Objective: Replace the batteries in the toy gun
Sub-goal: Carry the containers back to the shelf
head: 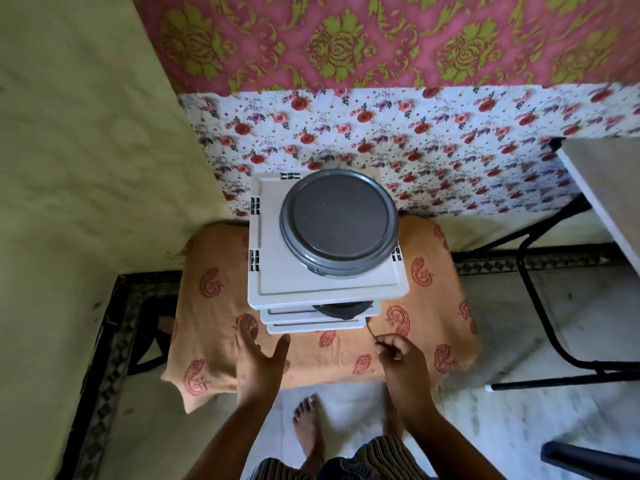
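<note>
- Just one view here, worn on the person's head and looking pretty much straight down past their chest.
- It's a wide lens, so the walls bow outward at the edges.
- The white stacked drawer unit [325,258] sits dead centre, seen from right above and close.
- Both hands come in from the bottom edge: left hand [258,367], right hand [403,362].
- Top of the frame faces the floral wall covering [450,140].

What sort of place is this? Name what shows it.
Probably a room in a home: a floral cloth hangs on the wall, a white drawer unit stands on a cloth-covered stool, and the person stands barefoot on a tiled floor.
</note>
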`<state>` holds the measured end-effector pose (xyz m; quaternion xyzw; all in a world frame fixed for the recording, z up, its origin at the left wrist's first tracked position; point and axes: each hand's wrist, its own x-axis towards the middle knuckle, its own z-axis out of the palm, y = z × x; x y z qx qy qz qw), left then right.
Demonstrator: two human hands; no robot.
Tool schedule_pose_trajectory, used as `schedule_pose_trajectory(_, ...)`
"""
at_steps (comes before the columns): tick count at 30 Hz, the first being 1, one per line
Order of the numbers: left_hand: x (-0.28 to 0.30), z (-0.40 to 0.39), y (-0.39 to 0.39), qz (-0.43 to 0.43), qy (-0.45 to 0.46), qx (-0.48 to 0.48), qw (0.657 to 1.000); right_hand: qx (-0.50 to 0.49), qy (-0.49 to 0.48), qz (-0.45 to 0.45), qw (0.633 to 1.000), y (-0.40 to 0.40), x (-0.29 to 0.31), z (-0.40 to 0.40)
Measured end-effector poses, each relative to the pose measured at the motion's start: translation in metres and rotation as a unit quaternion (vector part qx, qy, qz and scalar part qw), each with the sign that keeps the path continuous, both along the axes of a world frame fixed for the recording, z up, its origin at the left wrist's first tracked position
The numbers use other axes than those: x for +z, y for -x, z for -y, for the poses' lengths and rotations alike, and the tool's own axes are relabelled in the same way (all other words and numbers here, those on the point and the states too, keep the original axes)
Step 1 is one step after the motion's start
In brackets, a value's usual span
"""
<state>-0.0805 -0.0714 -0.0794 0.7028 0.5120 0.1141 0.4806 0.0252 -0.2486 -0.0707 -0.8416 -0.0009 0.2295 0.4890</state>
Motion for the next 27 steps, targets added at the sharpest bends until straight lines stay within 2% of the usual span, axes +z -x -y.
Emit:
schedule_pose_trajectory(4,0.019,-0.017,-0.004,0.008,-0.047,-0.019,0.999,0.11,-0.002,0.136,0.985,-0.004,0.029,-0.04)
schedule_pose_trajectory(8,0.029,-0.032,-0.015,0.026,-0.061,-0.042,0.997,0.227,-0.057,0.207,0.95,-0.009,0.059,-0.101)
schedule_pose_trajectory(13,0.031,-0.044,-0.019,0.03,-0.073,-0.074,0.994,0.29,0.015,0.216,0.932,-0.01,0.07,-0.169)
schedule_pose_trajectory(17,0.024,-0.051,-0.017,0.02,-0.072,-0.098,0.992,0.316,0.146,0.213,0.913,-0.015,0.075,-0.204)
schedule_pose_trajectory(21,0.017,-0.056,-0.017,0.023,-0.068,-0.108,0.992,0.329,0.229,0.231,0.887,-0.015,0.073,-0.213)
schedule_pose_trajectory(24,0.014,-0.059,-0.019,0.016,-0.061,-0.109,0.992,0.341,0.257,0.254,0.868,-0.014,0.068,-0.214)
schedule_pose_trajectory(27,0.012,-0.06,-0.019,0.027,-0.053,-0.111,0.992,0.346,0.26,0.254,0.865,-0.015,0.066,-0.216)
